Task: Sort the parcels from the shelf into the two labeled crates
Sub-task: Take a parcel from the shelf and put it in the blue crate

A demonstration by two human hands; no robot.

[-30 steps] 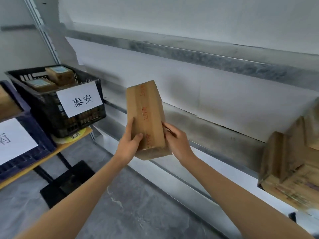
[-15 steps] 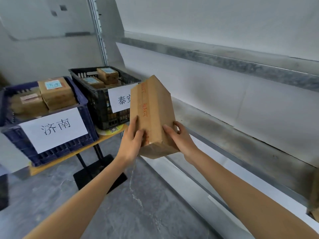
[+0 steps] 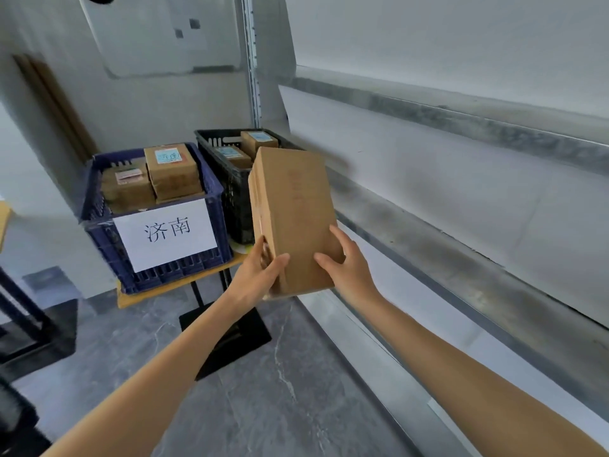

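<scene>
I hold a brown cardboard parcel (image 3: 291,212) upright in front of me, with faint red print on its top face. My left hand (image 3: 260,275) grips its lower left edge and my right hand (image 3: 346,262) grips its lower right side. Behind it to the left stands a blue crate (image 3: 99,225) with a white label, holding several parcels. A black crate (image 3: 230,183) stands just behind the held parcel and holds a few parcels; its label is hidden by the parcel.
Both crates rest on a yellow-edged board (image 3: 178,285) on a black stand (image 3: 227,338). A metal shelf (image 3: 461,258) runs along the right, its visible stretch bare. Grey stone floor (image 3: 263,407) lies below. A dark frame (image 3: 26,324) stands at far left.
My view has swung left and nearer the crates. The parcel, still in both hands, now covers the black crate's label. The parcels stacked on the shelf at right are out of view.
</scene>
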